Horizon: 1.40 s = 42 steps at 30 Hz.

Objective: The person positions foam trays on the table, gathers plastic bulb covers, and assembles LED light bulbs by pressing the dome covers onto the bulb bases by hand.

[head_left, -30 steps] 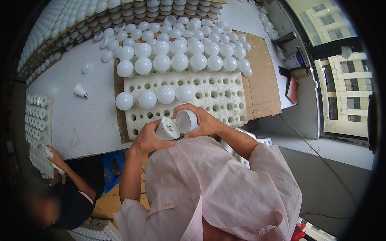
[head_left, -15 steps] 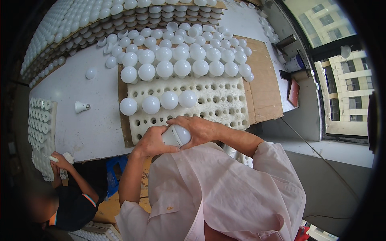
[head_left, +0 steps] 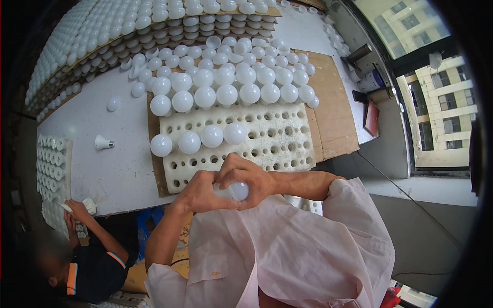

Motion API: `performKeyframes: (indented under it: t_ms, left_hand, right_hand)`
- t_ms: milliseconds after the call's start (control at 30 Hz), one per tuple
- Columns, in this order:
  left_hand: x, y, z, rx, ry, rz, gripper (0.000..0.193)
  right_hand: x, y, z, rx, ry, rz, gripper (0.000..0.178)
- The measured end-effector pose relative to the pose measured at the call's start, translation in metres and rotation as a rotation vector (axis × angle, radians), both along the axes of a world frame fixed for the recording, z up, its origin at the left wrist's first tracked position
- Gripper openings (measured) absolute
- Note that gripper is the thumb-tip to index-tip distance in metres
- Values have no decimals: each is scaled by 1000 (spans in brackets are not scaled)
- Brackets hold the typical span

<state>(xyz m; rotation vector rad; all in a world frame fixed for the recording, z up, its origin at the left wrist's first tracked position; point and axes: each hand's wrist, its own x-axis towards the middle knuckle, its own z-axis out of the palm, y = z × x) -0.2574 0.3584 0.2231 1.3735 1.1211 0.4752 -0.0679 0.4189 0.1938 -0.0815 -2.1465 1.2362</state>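
Close to my body, both hands are wrapped round one white light bulb (head_left: 238,191). My left hand (head_left: 199,192) grips its base side, and my right hand (head_left: 250,177) closes over the domed side, covering much of it. Just beyond my hands lies a pale foam tray (head_left: 267,138) with rows of round holes. Four bulbs stand in a row on its left part, among them a round white bulb (head_left: 212,135). Along the tray's far part, white globes (head_left: 226,94) are packed in rows.
Stacked boards of bulbs (head_left: 128,23) fill the far left. A single bulb (head_left: 104,142) lies on the white table (head_left: 123,174). At left a co-worker's hands (head_left: 74,213) hold something white beside another foam tray (head_left: 54,169). Brown cardboard (head_left: 334,113) lies under my tray.
My right hand has closed further over the bulb's dome, and both hands have shifted slightly toward me. The bulb's base is now more hidden.
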Motion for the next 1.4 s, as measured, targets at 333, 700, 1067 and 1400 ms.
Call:
performKeyframes:
  t_ms: [333, 700, 1067, 1400]
  left_hand:
    - [-34, -35, -74, -138, -12, 653, 62]
    - [-30, -55, -145, 2, 424, 654, 114]
    - [-17, -57, -164, 93, 607, 678, 121]
    - [3, -55, -172, 519, 759, 484, 92]
  right_hand:
    - [100, 30, -32, -132, -226, -684, 55]
    - [120, 84, -46, -65, -369, -742, 82]
    - [292, 26, -110, -33, -1083, -817, 119]
    - [347, 37, -140, 87, -966, -819, 100]
